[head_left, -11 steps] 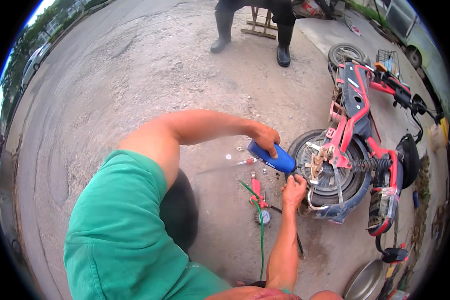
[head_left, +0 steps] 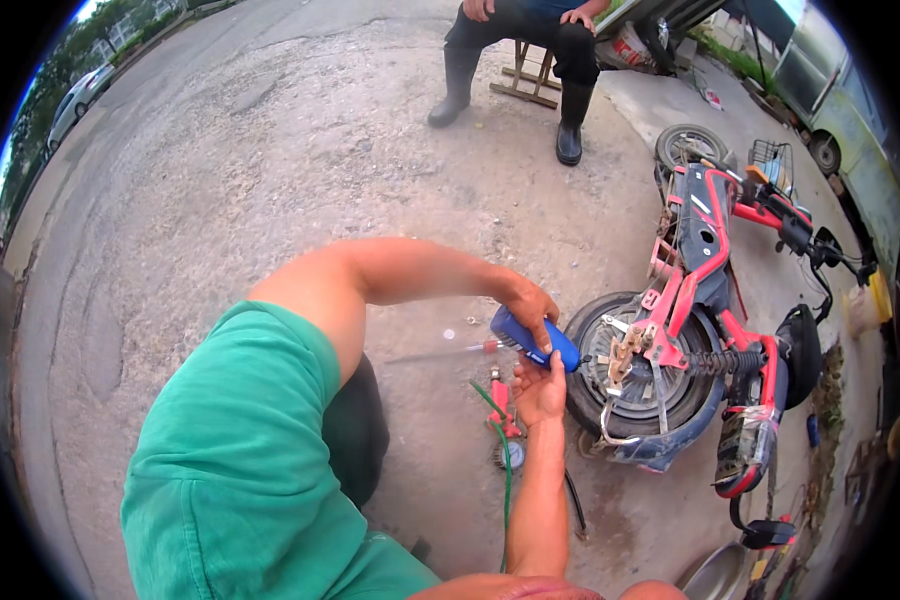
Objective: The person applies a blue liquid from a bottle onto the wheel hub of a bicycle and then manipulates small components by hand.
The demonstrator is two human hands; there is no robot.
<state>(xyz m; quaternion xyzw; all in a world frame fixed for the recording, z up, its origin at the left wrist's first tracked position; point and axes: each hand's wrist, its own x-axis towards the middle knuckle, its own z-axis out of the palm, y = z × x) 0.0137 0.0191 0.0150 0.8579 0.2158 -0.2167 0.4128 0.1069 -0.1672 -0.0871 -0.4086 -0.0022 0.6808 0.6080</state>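
Observation:
My left hand point(head_left: 531, 312) grips a blue bottle point(head_left: 510, 330) from above, tilted with its dark nozzle at the rear wheel point(head_left: 610, 400) of a red and black scooter lying on its side. My right hand point(head_left: 538, 392) is under the bottle, its fingers curled up against it. Below lie a red air tool with a gauge point(head_left: 500, 402), a green hose point(head_left: 506, 520) and a black hose point(head_left: 576, 500). A tool with a red part point(head_left: 488, 347) lies left of the bottle.
A seated person in black boots point(head_left: 570, 140) is on a wooden stool point(head_left: 520, 85) across the concrete. The scooter's front wheel point(head_left: 695, 140) lies behind. At right are a pale green vehicle point(head_left: 840, 90) and a yellow container point(head_left: 870, 305); a metal basin point(head_left: 710, 575) is at lower right.
The blue bottle has moved a little down and left from the wheel's rim. My right hand has shifted left off the wheel onto the bottle. The view has tilted slightly.

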